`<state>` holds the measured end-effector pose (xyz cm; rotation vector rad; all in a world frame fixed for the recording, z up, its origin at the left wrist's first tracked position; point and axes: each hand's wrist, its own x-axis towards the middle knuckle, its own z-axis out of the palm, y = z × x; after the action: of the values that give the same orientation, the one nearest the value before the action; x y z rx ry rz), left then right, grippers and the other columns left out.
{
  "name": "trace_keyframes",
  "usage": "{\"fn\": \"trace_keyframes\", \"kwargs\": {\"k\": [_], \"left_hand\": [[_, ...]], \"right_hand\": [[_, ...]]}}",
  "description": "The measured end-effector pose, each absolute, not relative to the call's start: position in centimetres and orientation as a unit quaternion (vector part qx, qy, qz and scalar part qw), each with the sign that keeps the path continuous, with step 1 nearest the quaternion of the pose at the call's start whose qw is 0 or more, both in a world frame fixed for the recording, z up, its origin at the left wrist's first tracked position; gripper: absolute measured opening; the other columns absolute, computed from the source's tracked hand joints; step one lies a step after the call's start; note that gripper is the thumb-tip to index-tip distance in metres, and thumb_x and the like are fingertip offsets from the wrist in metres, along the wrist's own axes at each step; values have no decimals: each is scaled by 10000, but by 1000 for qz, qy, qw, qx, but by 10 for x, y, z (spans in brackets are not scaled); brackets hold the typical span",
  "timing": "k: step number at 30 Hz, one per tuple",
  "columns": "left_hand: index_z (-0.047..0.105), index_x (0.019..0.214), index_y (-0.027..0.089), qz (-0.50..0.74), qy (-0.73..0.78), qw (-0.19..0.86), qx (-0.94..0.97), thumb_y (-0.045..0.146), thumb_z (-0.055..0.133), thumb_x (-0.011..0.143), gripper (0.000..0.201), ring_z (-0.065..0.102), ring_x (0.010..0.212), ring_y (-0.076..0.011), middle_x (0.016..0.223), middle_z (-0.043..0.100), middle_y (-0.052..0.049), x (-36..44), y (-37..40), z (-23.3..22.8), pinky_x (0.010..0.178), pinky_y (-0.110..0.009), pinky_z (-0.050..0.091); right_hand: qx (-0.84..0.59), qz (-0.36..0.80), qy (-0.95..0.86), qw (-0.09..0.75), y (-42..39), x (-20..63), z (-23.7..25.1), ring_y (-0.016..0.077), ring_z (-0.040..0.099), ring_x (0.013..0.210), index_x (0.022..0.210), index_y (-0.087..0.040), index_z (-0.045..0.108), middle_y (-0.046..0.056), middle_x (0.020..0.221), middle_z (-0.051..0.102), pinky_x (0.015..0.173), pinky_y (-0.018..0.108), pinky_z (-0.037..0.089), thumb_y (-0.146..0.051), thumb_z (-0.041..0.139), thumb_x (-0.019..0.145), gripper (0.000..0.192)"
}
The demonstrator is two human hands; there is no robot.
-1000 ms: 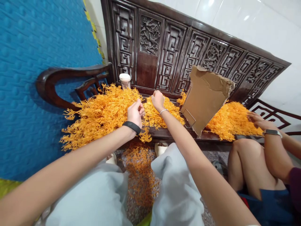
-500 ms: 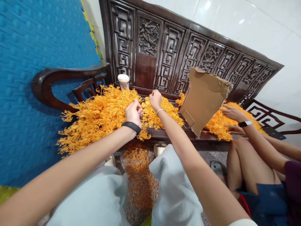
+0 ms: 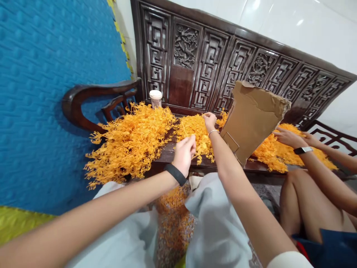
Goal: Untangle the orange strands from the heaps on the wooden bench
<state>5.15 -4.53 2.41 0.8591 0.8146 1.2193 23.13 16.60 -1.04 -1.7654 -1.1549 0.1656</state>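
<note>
My left hand [image 3: 184, 153], with a black wristband, is closed in a pinch over the bench front, near the smaller middle pile of curly orange plastic-looking sprigs [image 3: 192, 124]. Whatever its fingers hold is too small to make out. Behind and to the right, my right hand [image 3: 209, 121], wearing a thin bracelet, pinches at the right edge of that pile; its fingertips' contents cannot be made out either. A larger, bushy orange pile [image 3: 134, 141] lies to the left, spilling over the bench edge.
A cardboard sheet [image 3: 253, 119] stands tilted on the dark carved bench [image 3: 164, 154]. Behind the left pile is a white-lidded container [image 3: 155, 98]. Another person's hands [image 3: 290, 137] work at an orange pile on the right. Orange bits [image 3: 177, 223] litter the floor between my legs.
My left hand has moved right, away from the large pile to the front of the middle pile. My right hand has shifted right. The view has turned slightly left.
</note>
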Motion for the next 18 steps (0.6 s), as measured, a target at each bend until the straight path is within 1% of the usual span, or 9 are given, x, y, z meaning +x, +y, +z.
{"fn": "trace_keyframes", "kwargs": {"k": [1, 5, 10, 15, 18], "left_hand": [[388, 482, 159, 516, 366, 675, 380, 243, 492, 807, 351, 196, 319, -24, 358, 270, 73, 52, -48, 18, 356, -172, 138], [375, 461, 165, 445, 409, 714, 354, 253, 498, 788, 360, 165, 293, -21, 320, 243, 81, 52, -45, -8, 345, -171, 112], [390, 473, 158, 470, 390, 697, 374, 222, 481, 793, 339, 195, 296, -20, 319, 268, 76, 47, -32, -11, 350, -162, 139], [388, 491, 162, 484, 387, 687, 380, 231, 467, 803, 329, 196, 292, -24, 315, 279, 76, 40, -17, -8, 348, -165, 134], [390, 495, 162, 499, 381, 680, 378, 232, 459, 808, 328, 199, 283, -25, 310, 276, 79, 32, -5, -10, 342, -162, 139]], "right_hand": [[-703, 81, -497, 502, 169, 237, -11, 142, 548, 693, 723, -164, 591, 29, 718, 603, 677, 250, 410, -170, 539, 669, 76], [-640, 141, -546, 522, 178, 245, -13, 105, 513, 587, 752, -152, 554, -28, 596, 540, 601, 217, 408, -150, 577, 601, 153], [-624, 182, -554, 520, 179, 259, -16, 90, 503, 544, 703, -148, 543, -39, 558, 517, 565, 211, 410, -150, 583, 602, 109], [-648, 206, -553, 482, 170, 274, -10, 97, 522, 543, 828, -154, 575, -42, 558, 539, 558, 224, 421, -157, 620, 626, 207], [-624, 237, -585, 461, 153, 264, -9, 96, 547, 580, 822, -150, 585, -18, 608, 585, 598, 226, 439, -125, 622, 638, 189]]}}
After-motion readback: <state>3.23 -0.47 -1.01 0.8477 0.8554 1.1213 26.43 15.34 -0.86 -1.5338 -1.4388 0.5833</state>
